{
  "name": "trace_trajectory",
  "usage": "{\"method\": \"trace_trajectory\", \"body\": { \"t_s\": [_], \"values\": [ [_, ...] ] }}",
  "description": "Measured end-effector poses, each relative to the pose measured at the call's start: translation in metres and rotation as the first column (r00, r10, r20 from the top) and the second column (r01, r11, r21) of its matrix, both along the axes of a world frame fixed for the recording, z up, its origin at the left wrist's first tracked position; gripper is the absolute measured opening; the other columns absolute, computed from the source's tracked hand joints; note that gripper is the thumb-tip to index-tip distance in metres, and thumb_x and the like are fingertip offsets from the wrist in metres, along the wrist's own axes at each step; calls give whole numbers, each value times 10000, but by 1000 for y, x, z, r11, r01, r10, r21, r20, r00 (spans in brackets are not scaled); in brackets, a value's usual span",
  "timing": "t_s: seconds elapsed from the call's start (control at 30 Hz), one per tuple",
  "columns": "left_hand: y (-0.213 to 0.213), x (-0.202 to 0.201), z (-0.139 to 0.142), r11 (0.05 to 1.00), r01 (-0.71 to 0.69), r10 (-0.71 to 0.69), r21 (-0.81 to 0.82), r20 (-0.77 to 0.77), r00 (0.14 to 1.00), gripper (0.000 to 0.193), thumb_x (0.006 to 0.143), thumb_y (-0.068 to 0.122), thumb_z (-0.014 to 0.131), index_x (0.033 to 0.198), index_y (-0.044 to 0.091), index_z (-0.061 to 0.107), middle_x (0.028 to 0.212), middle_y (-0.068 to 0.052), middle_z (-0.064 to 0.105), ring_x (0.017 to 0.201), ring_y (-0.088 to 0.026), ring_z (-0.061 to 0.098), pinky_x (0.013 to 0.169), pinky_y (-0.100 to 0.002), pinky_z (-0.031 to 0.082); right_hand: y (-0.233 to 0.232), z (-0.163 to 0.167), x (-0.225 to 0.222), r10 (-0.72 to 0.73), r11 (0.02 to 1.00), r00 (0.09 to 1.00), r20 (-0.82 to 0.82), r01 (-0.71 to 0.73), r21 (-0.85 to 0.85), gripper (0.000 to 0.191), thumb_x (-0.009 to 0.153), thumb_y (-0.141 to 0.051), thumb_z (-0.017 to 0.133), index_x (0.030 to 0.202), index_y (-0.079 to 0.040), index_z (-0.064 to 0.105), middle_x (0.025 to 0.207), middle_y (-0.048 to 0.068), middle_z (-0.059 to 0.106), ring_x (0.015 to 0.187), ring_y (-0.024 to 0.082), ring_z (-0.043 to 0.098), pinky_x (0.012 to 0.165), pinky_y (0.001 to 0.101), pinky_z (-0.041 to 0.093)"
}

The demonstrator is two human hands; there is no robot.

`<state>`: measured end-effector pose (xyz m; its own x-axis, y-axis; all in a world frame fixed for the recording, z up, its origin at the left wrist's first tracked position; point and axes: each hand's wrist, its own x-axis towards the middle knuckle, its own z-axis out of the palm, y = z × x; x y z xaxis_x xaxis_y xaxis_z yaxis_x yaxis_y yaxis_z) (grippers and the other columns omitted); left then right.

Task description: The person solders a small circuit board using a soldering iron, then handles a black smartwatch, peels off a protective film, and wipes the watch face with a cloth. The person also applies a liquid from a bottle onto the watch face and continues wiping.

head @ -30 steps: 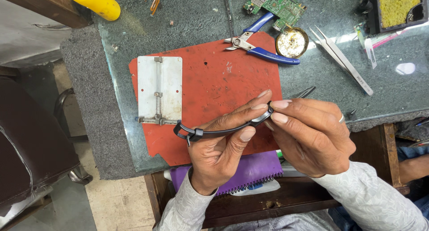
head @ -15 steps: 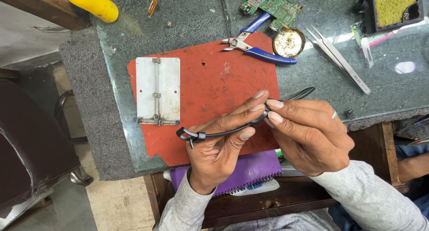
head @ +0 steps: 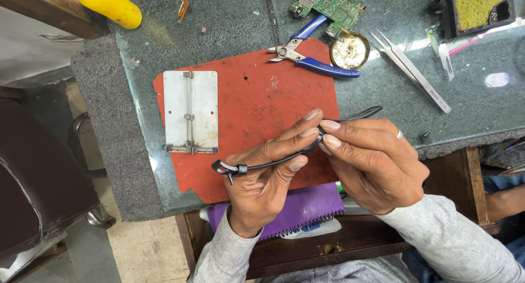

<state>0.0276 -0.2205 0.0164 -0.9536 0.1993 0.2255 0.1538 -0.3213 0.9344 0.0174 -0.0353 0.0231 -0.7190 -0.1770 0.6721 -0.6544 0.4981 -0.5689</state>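
Cable (head: 273,161): black, thin, judged light and pliant; held above red mat (head: 257,102).
Left hand (head: 262,184): fingers pinching cable's middle.
Right hand (head: 372,162): fingertips pinching beside it.
Grip: near clip end (head: 227,168).

an electronics repair workshop: circuit board (head: 333,3), blue-handled cutters (head: 311,57), tweezers (head: 411,71) and soldering sponge (head: 474,5) on the glass-topped bench (head: 246,20).
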Motion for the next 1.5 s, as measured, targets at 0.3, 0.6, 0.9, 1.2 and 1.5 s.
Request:
{"method": "trace_trajectory", "body": {
  "t_s": [0.3, 0.6, 0.9, 1.2, 1.5],
  "values": [
    [0, -1, 1, 1000, -8, 7, -26, -24, 1000, 214, 1080, 28, 663, 1291, -6, 667, 1411, -201, 644, 1388, -300, 616, 1222, -403, 528, -1, 5, 0, -23, 1000, 998, 53, 23, 2, 235, 879, 117, 819, 1063, 42, 695, 1118, 205, 718, 970, 268, 744, 807, 314, 610],
    [2, -1, 12, 996, -85, 84, 21, 44, 996, 289, 1099, 76, 602, 1358, -50, 628, 1420, -207, 659, 1365, -275, 644, 1190, -396, 547, -14, 3, 1, -73, 992, 994, 77, 80, -99, 169, 931, 110, 765, 1066, 38, 693, 1099, 186, 740, 941, 242, 761, 820, 285, 607],
    [-13, 3, 25, 984, -122, 81, 133, 279, 957, 373, 1063, 163, 577, 1364, -57, 597, 1234, -161, 722, 1088, -181, 714, 944, -316, 627, -35, 57, 4, -146, 969, 986, 85, 126, 211, 237, 905, -53, 749, 1127, -25, 669, 1030, 146, 744, 985, 332, 697, 896, 404, 531],
    [-34, 13, 39, 892, -352, 388, -285, 80, 918, 403, 1024, 199, 621, 1395, 44, 591, 1099, -63, 670, 808, -141, 748, 655, -292, 674, -35, 92, 8, -265, 912, 637, 724, -79, 403, 548, 819, -277, 822, 1330, -157, 664, 707, 100, 734, 685, 213, 679, 649, 345, 536],
    [-44, 26, 46, 712, -432, 477, -553, -70, 876, 1038, 910, 113, 737, 1614, 19, -20, 735, -61, 665, 620, -212, 692, 596, -374, 581, -89, 107, -113, 266, 950, 838, 476, -144, -277, 242, 1057, -249, 686, 1093, -10, 671, 979, 39, 699, 882, 95, 682, 801, 259, 597]
  ]
}}
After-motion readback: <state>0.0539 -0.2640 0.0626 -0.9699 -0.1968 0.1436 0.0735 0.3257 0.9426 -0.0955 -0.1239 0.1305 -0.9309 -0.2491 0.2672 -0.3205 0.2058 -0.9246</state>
